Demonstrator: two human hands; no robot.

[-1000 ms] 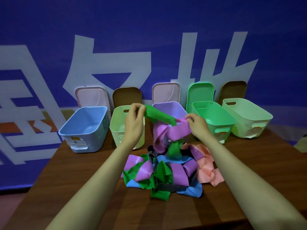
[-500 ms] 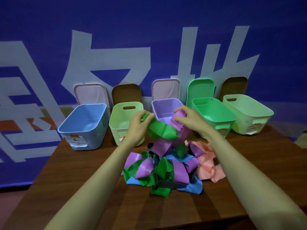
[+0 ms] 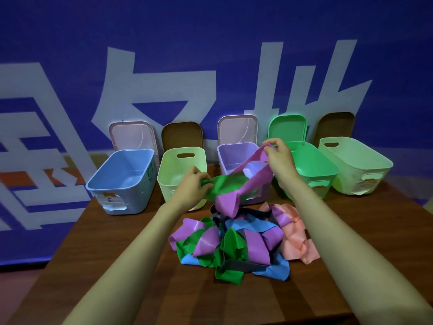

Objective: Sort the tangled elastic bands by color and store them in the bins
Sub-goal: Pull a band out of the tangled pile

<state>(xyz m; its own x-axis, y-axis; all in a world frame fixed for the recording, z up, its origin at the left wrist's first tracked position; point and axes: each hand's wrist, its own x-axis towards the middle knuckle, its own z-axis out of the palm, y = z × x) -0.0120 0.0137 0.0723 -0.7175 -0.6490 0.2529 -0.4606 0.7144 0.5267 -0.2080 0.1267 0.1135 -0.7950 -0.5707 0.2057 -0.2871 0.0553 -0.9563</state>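
Now purple band (image 3: 254, 163) in R hand (image 3: 280, 160), green band (image 3: 223, 186) in L hand (image 3: 193, 185).

a brown wood-grain counter (image 3: 98, 249) stands before a deep blue backdrop (image 3: 210, 31) with large white characters. five bins line up, left to right: light blue bin (image 3: 112, 184), pale yellow-green bin (image 3: 168, 184), lilac bin (image 3: 228, 158), bright green bin (image 3: 321, 170), pale mint bin (image 3: 365, 165). behind them lean a pink lid (image 3: 132, 137), a brown lid (image 3: 181, 134), a second pink lid (image 3: 236, 130), a green lid (image 3: 287, 127) and a second brown lid (image 3: 335, 125). a raised purple band (image 3: 251, 174) crosses a green band (image 3: 225, 186). the pile of bands (image 3: 234, 247) mixes purple, green, blue, grey and salmon pink.
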